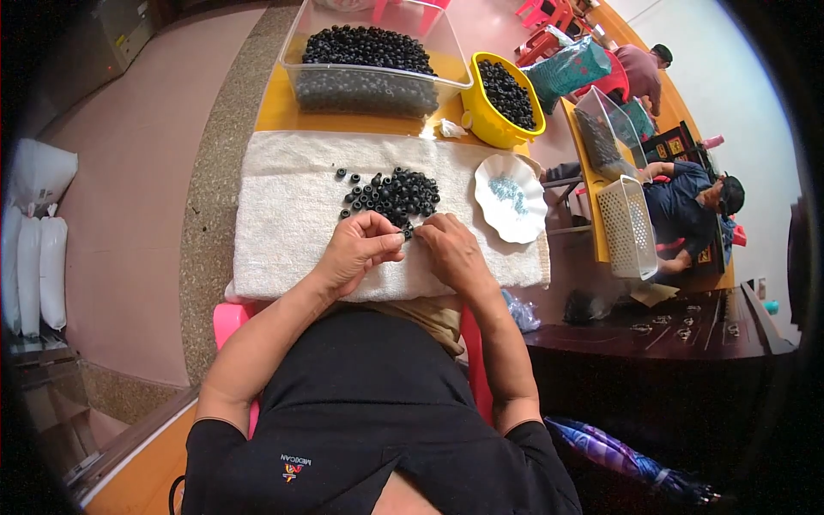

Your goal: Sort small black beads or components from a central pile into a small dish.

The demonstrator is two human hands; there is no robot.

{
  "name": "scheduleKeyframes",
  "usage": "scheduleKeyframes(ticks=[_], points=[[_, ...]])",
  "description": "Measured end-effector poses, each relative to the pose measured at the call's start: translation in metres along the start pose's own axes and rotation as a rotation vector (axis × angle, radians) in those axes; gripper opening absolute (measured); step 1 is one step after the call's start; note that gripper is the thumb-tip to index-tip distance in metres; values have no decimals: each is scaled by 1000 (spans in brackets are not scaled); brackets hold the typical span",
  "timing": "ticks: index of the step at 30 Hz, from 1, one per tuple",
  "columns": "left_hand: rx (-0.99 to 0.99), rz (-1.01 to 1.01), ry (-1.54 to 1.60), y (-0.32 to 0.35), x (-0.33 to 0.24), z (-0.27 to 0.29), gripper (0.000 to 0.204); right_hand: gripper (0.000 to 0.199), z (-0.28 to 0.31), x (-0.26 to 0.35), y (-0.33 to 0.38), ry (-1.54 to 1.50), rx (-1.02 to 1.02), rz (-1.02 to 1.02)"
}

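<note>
Left hand [360,249] and right hand [451,249] pinched narrow on one black ring [408,230] just below ring pile [396,194]; best held steady, low over towel [283,215].

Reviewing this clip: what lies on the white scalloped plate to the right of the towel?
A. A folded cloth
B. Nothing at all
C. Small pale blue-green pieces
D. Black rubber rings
C: the white scalloped plate holds a small cluster of pale blue-green pieces, while the small black rings lie heaped on the white towel just beyond the person's left hand and right hand.
</note>
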State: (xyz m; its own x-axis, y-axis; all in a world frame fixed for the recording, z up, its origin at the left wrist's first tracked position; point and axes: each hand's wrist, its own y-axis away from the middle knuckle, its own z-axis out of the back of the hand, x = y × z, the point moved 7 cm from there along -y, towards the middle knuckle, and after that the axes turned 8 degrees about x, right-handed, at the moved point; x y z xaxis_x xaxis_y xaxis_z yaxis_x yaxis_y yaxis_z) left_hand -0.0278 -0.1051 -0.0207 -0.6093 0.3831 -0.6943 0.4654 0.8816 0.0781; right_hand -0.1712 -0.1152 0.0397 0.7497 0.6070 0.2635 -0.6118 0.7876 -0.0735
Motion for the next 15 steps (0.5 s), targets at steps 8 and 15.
scheduleKeyframes(ticks=[8,15], points=[[-4,-2,-7,1,0,0,11,15,-2,0,-2,50,19,-16],[32,-12,-11,-2,2,-1,12,17,-3,-18,4,-442,-96,30]])
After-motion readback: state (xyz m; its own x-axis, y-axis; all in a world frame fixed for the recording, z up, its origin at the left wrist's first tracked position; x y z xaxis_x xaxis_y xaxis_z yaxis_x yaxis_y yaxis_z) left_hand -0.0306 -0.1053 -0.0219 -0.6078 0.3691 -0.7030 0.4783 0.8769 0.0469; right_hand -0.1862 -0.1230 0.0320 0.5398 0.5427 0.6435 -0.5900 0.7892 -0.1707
